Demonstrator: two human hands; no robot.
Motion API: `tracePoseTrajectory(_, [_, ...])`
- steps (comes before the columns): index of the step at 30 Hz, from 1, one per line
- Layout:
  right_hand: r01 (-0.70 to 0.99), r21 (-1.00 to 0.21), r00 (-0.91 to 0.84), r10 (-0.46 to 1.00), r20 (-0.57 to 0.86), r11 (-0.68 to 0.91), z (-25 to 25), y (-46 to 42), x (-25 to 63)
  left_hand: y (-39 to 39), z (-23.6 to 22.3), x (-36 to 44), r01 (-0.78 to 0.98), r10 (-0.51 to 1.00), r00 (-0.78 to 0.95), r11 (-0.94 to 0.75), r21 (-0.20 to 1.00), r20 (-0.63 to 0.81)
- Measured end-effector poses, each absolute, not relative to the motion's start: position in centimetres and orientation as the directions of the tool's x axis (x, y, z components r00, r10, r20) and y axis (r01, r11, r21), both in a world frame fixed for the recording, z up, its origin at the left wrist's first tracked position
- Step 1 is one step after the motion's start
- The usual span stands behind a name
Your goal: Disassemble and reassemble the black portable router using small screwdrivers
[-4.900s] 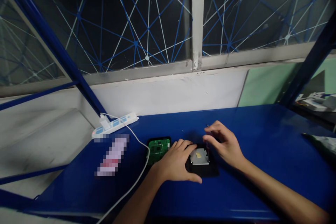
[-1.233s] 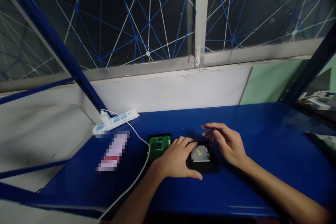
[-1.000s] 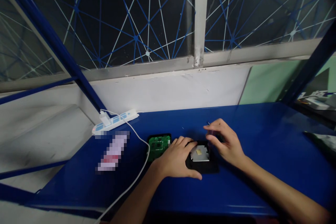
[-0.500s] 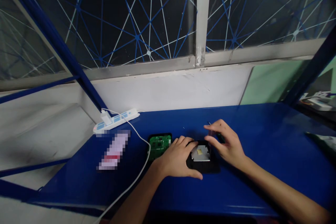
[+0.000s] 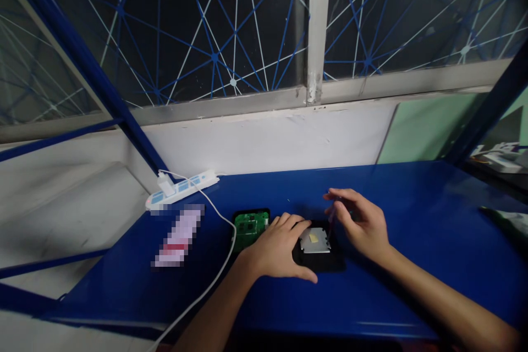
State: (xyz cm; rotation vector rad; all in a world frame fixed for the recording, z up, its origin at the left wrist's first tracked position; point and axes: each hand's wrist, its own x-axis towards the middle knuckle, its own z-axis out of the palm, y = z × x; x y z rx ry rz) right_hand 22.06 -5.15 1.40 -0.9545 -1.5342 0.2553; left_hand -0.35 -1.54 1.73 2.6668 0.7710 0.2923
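A black plastic case part (image 5: 324, 263) lies on the blue table, with a silver metal plate (image 5: 315, 242) that bears a small yellow square pad (image 5: 313, 238). My left hand (image 5: 280, 247) rests over the case's left side, fingers stretched out and thumb spread along the near edge. At the plate's right edge, my right hand (image 5: 363, 223) pinches a slim upright screwdriver (image 5: 332, 221), its tip low by the plate's corner; the fingers hide much of it. Just left of my left hand sits another black case half holding a green circuit board (image 5: 247, 228).
A white power strip (image 5: 183, 190) with a plugged-in charger (image 5: 166, 184) stands at the back left. Its white cable (image 5: 218, 280) runs across the blue table (image 5: 391, 297) past the circuit board. A blurred-out pinkish item (image 5: 179, 236) lies left. Blue frame posts flank the table.
My right hand has shifted slightly right, and its fingers have curled and turned about the screwdriver. My left hand and the case parts have stayed in place.
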Motion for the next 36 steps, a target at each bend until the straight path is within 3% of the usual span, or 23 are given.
tracePoseTrajectory(4, [0.392,-0.695,0.207,0.678,0.705,0.603,1.3,-4.7,22.2,-1.4,2.0,-0.4,0.491,0.582,0.806,-0.759,0.428,0.108])
tracePoseTrajectory(7, [0.393,-0.724,0.257,0.688,0.678,0.567,1.3,-4.3,22.3,-1.0,2.0,-0.3,0.53,0.647,0.737,-0.733,0.427,0.195])
tracePoseTrajectory(13, [0.479,-0.689,0.142,0.727,0.672,0.543,1.0,-4.0,22.3,0.0,1.6,-0.2,0.652,0.723,0.608,-0.69,0.314,0.329])
tracePoseTrajectory(23, [0.51,-0.62,0.051,0.698,0.714,0.597,0.9,-4.3,22.0,0.8,1.0,-0.1,0.68,0.707,0.633,-0.702,0.211,0.314])
tracePoseTrajectory(36, [0.514,-0.592,0.02,0.682,0.731,0.62,1.1,-4.5,22.1,1.0,0.9,0.0,0.704,0.729,0.613,-0.679,0.209,0.305])
